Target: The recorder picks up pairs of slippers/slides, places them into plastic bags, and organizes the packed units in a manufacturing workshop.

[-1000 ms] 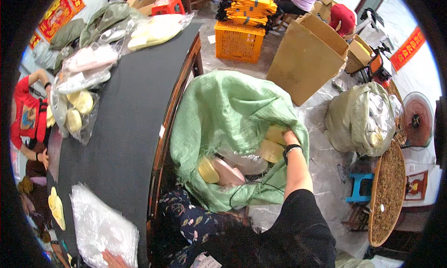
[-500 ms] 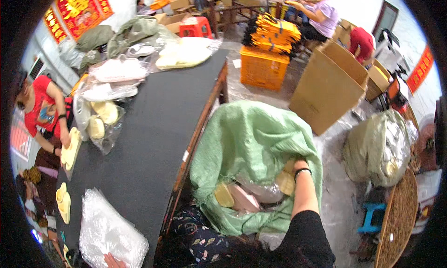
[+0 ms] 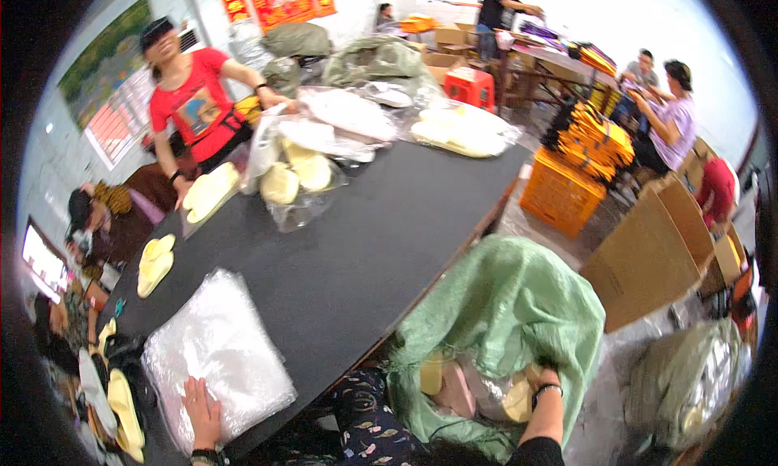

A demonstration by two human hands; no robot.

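My left hand lies flat with fingers spread on a stack of clear plastic bags at the table's near edge. My right hand is down inside a green woven sack, its fingers curled at a pale yellow slipper; the fingertips are partly hidden. Beside it in the sack are a pink slipper, another pale yellow slipper and clear wrapping.
Across the dark table, a co-worker in a red shirt touches yellow slippers and reaches to bagged slippers. More slippers line the left edge. An orange crate and large carton stand right.
The view has swung left, showing more of my left hand on the bags. My right hand stays in the sack. The co-worker's one hand has moved from the slippers to the bagged pile.
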